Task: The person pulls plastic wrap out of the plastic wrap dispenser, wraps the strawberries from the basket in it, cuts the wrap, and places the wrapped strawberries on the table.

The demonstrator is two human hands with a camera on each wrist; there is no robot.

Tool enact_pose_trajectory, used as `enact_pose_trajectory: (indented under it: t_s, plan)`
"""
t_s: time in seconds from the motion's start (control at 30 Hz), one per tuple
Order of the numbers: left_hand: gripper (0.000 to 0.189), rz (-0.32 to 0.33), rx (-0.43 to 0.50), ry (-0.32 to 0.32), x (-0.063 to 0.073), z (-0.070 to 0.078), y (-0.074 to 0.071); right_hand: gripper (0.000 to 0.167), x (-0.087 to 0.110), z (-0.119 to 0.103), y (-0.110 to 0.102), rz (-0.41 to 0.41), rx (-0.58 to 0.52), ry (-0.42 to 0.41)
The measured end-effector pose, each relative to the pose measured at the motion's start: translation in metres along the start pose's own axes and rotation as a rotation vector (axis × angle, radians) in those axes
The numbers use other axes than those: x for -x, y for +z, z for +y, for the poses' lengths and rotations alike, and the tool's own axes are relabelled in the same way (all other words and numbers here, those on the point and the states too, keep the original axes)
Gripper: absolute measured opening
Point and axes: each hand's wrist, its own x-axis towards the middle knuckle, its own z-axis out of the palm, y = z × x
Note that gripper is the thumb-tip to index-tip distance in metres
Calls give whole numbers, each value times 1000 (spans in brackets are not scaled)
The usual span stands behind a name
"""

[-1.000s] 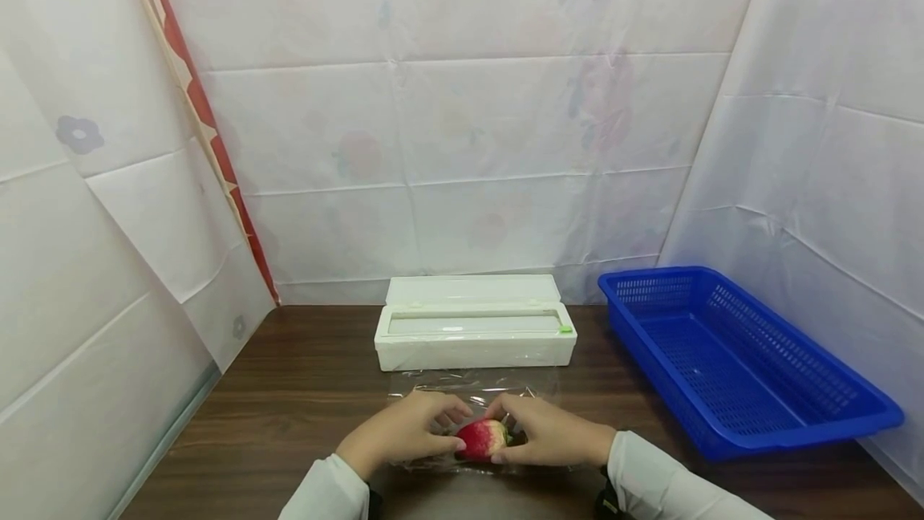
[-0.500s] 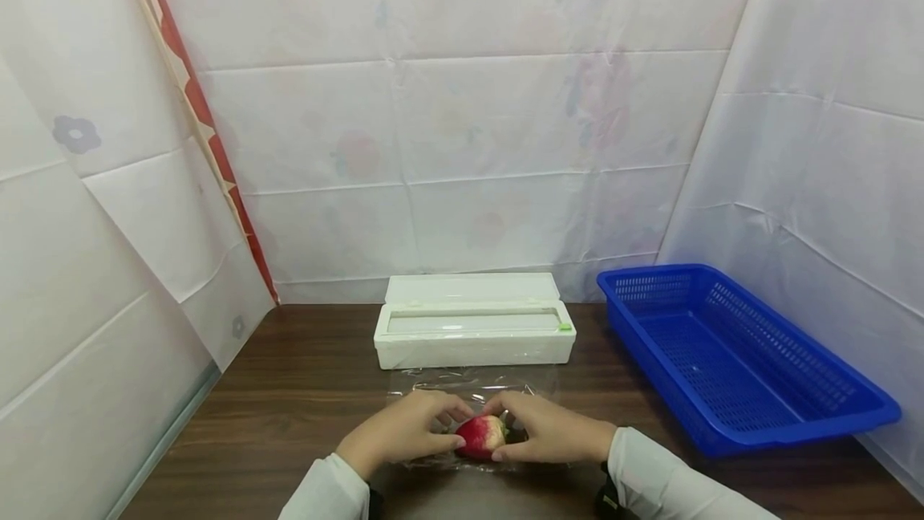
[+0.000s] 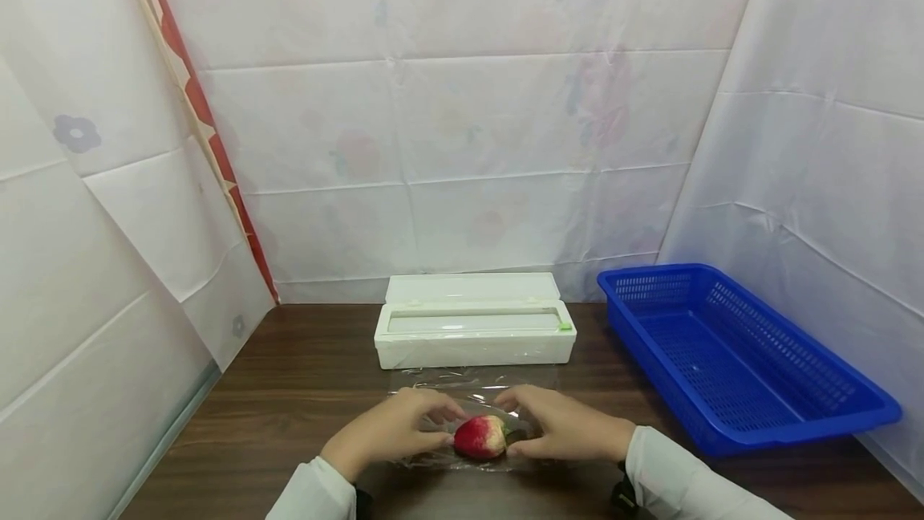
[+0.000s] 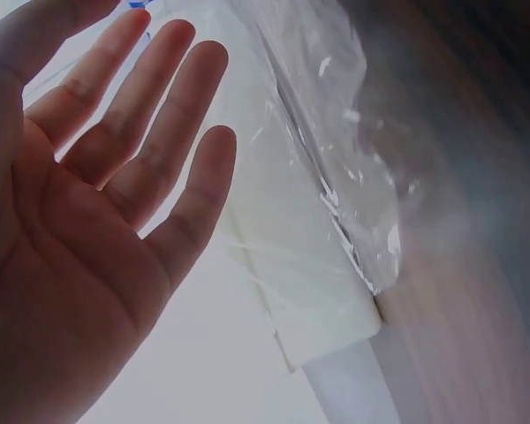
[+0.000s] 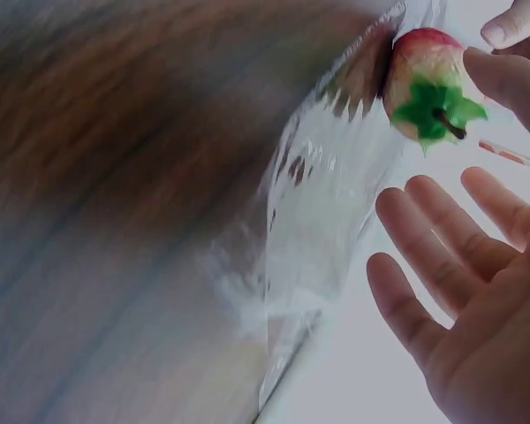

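A red-and-cream fruit (image 3: 480, 436) with a green leafy cap and brown stem (image 5: 442, 113) lies on a sheet of clear cling film (image 3: 469, 385) on the table. My left hand (image 3: 395, 428) is at the fruit's left, fingers relaxed; whether its thumb touches the fruit I cannot tell. On the other side, by the stem end, my right hand (image 3: 566, 425) stands with fingers spread and nothing gripped. Both wrist views show the palms with loose fingers. The film runs out from a white cling film dispenser (image 3: 472, 350) behind the hands, its lid raised.
A blue perforated plastic basket (image 3: 722, 367) stands at the right of the dark wooden table (image 3: 289, 392). White sheeting (image 3: 462, 127) hangs at the back and both sides. A small green slider (image 3: 565, 327) sits at the dispenser's right end.
Both hands have drawn apart, the left moving left and the right moving right, with the fingers releasing the fruit. The fruit stays on the film.
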Motion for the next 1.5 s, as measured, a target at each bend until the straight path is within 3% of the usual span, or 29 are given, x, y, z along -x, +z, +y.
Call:
enact_pose_trajectory:
  t_s: [0.4, 0.7, 0.93, 1.27, 1.5]
  plan:
    - [5, 8, 87, -29, 12, -7, 1, 50, 17, 8, -9, 1, -40, 62]
    - [22, -25, 116, -29, 19, -17, 4, 47, 26, 11, -11, -94, -18, -16]
    - [32, -73, 111, -53, 22, -18, 8, 34, 27, 15, -11, -134, 1, -66]
    - [20, -87, 74, -96, 18, -17, 12, 13, 26, 20, -8, -124, 20, -127]
    - [13, -73, 64, -68, 18, -15, 12, 17, 25, 20, -7, -107, 36, -121]
